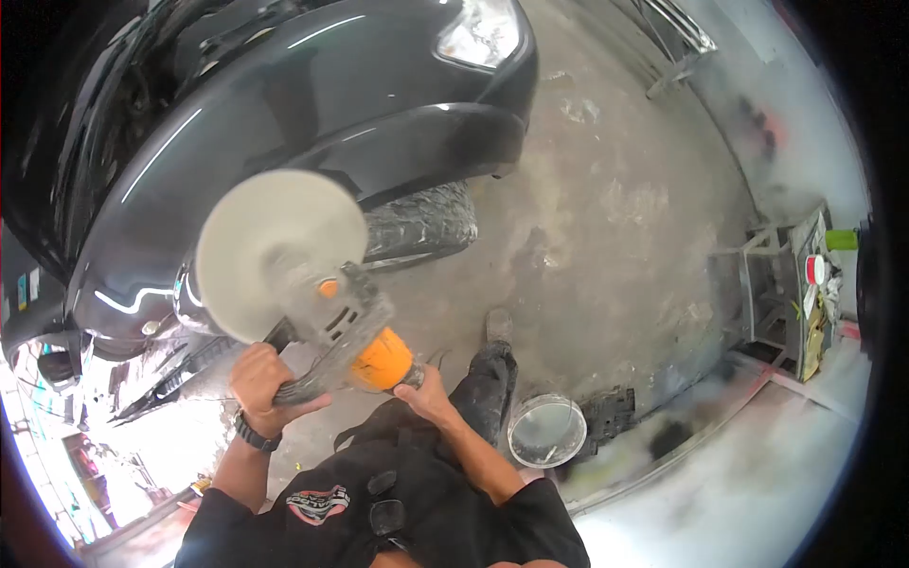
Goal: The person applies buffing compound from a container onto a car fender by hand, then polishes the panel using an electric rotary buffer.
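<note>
A car polisher (383, 361) with an orange and grey body is held in front of me, tilted toward a dark car (275, 104). Its large, round, cream buffing pad (284, 222) overlaps the car's fender in view; I cannot tell whether it touches the paint. My left hand (260, 381), with a black watch on the wrist, is wrapped round the polisher's dark side handle. Around the rear end of the body my right hand (425, 394) is closed. Behind the pad, the car's front tyre (426, 225) shows in part.
A white bucket (547, 432) stands on the concrete floor (615, 237) by my right leg, beside a dark flat piece (611, 417). Farther right, a metal stand (781, 293) carries several small items, a green container (841, 239) among them. A paint-marked wall (786, 123) runs along the right.
</note>
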Available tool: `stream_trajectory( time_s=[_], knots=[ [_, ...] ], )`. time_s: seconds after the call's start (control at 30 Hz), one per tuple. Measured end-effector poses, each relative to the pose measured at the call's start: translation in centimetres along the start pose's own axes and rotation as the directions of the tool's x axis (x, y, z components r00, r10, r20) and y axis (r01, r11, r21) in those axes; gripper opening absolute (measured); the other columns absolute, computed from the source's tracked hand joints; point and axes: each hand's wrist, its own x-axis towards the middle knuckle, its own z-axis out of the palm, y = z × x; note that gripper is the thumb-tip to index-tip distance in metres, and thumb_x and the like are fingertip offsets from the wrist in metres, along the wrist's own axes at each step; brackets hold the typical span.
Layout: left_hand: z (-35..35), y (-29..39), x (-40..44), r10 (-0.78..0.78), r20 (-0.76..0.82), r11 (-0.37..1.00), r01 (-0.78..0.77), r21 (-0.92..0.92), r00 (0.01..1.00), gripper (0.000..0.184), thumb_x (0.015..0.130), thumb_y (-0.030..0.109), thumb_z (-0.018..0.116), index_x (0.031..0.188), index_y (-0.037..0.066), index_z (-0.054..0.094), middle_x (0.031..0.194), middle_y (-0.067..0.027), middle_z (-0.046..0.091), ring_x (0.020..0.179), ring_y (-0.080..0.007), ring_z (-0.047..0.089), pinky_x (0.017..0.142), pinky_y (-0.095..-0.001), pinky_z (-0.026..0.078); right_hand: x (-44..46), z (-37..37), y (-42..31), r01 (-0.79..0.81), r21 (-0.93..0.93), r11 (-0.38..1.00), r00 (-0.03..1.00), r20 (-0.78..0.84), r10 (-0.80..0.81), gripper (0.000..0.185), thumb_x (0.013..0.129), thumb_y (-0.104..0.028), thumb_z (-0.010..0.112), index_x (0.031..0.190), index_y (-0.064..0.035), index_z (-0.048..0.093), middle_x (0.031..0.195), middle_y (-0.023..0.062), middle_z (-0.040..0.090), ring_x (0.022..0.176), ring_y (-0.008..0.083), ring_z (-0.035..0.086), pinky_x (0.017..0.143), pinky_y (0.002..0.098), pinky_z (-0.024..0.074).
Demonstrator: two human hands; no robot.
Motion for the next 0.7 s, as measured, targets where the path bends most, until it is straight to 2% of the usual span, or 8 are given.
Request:
stream_trajectory(
  time_s=[0.13,0.17,0.27,0.3,0.4,0.43,0.57,0.7],
  knots=[
    [7.0,2.1,6.9,0.099,0.098,0.995,-0.098,-0.018,0.99,0.051,0.057,0.036,0.093,0.063,0.01,0.049,0.057,-0.004,0.044,0.049,-0.0236,0.044,0.048,-0.0346,0.034,-0.1,-4.8,0.8,-0.05,0.22,0.974,0.978,-0.186,0.093,0.056,0.081,-0.047,0.076,0.105,0.0016,0.063,0.079,0.0021,0.063,0.066,0.0113,0.058,0.059,0.0285,0.0482],
    [9.0,2.7,8.7,0.107,0.125,0.994,-0.105,-0.025,0.986,0.051,0.06,0.038,0.091,0.063,0.009,0.05,0.057,-0.0051,0.045,0.05,-0.0249,0.046,0.049,-0.0352,0.036,0.0,-6.4,0.2,0.025,0.265,0.964,0.979,-0.204,0.03,0.04,0.088,-0.037,0.07,0.1,0.0004,0.062,0.075,0.0011,0.06,0.061,0.0104,0.056,0.052,0.0265,0.0458],
    [16.2,4.7,14.6,0.1,0.168,0.992,-0.085,-0.097,0.981,0.047,0.065,0.039,0.089,0.063,0.008,0.053,0.058,-0.0078,0.05,0.052,-0.0263,0.051,0.05,-0.036,0.039,0.4,-11.0,-0.2,-0.114,0.339,0.934,0.903,-0.357,0.24,0.048,0.094,-0.046,0.062,0.103,0.0012,0.054,0.075,0.0063,0.06,0.057,0.0163,0.059,0.05,0.0303,0.0494],
    [18.6,5.3,16.5,0.1,0.201,0.994,-0.087,-0.072,0.974,0.046,0.068,0.039,0.087,0.063,0.008,0.054,0.058,-0.0085,0.051,0.051,-0.0269,0.051,0.05,-0.0367,0.04,0.9,-13.4,1.4,-0.119,0.274,0.954,0.941,-0.275,0.196,0.044,0.1,-0.047,0.05,0.101,-0.0031,0.052,0.074,0.0083,0.058,0.052,0.0182,0.055,0.047,0.0329,0.0468],
    [26.8,6.1,21.3,0.066,0.272,0.996,-0.045,-0.08,0.96,0.05,0.076,0.046,0.08,0.061,0.005,0.055,0.056,-0.0117,0.055,0.049,-0.0288,0.055,0.049,-0.039,0.043,2.8,-17.2,0.1,-0.077,0.621,0.78,0.901,-0.292,0.321,0.054,0.099,-0.058,0.042,0.099,-0.0058,0.053,0.071,0.0078,0.056,0.049,0.0191,0.05,0.046,0.0353,0.0447],
    [29.6,6.1,22.7,0.067,0.31,0.997,-0.054,-0.051,0.948,0.053,0.079,0.053,0.074,0.062,0.005,0.059,0.057,-0.012,0.058,0.052,-0.029,0.059,0.051,-0.039,0.046,3.9,-18.2,-0.1,-0.12,0.625,0.771,0.867,-0.312,0.388,0.068,0.095,-0.071,0.031,0.093,-0.0079,0.056,0.063,0.0056,0.052,0.048,0.0191,0.047,0.047,0.0349,0.0431],
    [39.5,5.1,26.3,0.071,0.5,0.994,-0.105,0.041,0.863,0.059,0.081,0.063,0.064,0.068,0.005,0.067,0.062,-0.0129,0.063,0.06,-0.0306,0.066,0.056,-0.0408,0.052,6.3,-22.3,0.3,-0.263,0.771,0.58,0.87,-0.071,0.488,0.092,0.078,-0.093,0.022,0.077,-0.0077,0.057,0.056,0.0043,0.048,0.047,0.0209,0.046,0.052,0.0346,0.0421],
    [40.8,5.2,25.3,0.031,0.586,0.994,-0.088,0.069,0.81,0.06,0.078,0.064,0.065,0.069,0.004,0.068,0.062,-0.012,0.064,0.062,-0.0303,0.067,0.058,-0.0423,0.053,6.9,-21.1,1.8,-0.273,0.822,0.501,0.904,0.041,0.425,0.097,0.076,-0.095,0.017,0.08,-0.0053,0.056,0.056,0.0051,0.049,0.048,0.0225,0.047,0.055,0.0372,0.0419]
  ],
)
